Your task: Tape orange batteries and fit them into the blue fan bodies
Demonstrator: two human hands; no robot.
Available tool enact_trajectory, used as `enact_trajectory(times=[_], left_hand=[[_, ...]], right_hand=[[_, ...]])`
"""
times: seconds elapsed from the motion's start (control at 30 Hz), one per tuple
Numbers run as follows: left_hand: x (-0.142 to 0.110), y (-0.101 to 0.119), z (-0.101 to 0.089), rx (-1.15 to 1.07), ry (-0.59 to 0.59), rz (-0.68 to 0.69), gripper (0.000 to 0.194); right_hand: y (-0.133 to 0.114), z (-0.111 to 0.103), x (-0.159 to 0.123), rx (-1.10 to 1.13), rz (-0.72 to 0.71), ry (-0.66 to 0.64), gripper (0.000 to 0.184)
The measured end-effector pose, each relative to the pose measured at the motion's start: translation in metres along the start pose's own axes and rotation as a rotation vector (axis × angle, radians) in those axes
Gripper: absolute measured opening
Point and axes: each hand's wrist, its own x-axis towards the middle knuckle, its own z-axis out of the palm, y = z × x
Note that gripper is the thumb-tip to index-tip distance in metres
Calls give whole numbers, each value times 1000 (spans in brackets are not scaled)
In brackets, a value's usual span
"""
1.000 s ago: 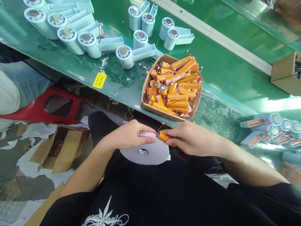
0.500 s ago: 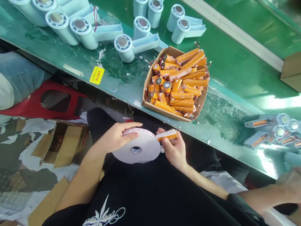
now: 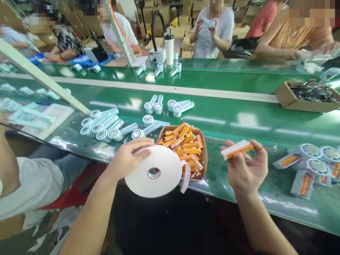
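My left hand (image 3: 132, 156) grips the upper left rim of a wide white roll of tape (image 3: 166, 177), fingers behind and thumb across its face. A loose tape end (image 3: 186, 179) hangs from the roll's right side. Off to the right, my right hand (image 3: 247, 170) pinches an orange battery pack (image 3: 240, 150) between thumb and fingers, with a white strip along its upper face. Behind the roll sits a cardboard box (image 3: 204, 148) heaped with orange battery packs (image 3: 183, 140); the roll hides its lower left part.
Pale blue housings (image 3: 114, 134) stand in a cluster left of the box. More housings (image 3: 316, 166), some holding orange packs, lie at the right. A carton of dark parts (image 3: 300, 101) is on the green belt (image 3: 225, 115). Several people sit across the line, and one at my left.
The view has tilted up to the far side of the line. My right hand has moved right with the battery pack, away from the roll, whose loose tape end now hangs free.
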Motion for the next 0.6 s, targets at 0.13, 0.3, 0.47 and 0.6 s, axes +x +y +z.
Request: enact_trajectory(times=[0.13, 0.3, 0.47, 0.6], left_hand=[[114, 27, 20, 132, -160, 77, 62], [238, 54, 74, 658, -373, 145, 49], [292, 73, 125, 958, -434, 185, 38], [289, 73, 137, 1057, -547, 299, 34]], right_hand=[[37, -33, -12, 68, 228, 167, 49], [46, -72, -17, 33, 327, 180, 51], [49, -77, -21, 42, 219, 127, 37], [42, -78, -10, 66, 123, 78, 37]])
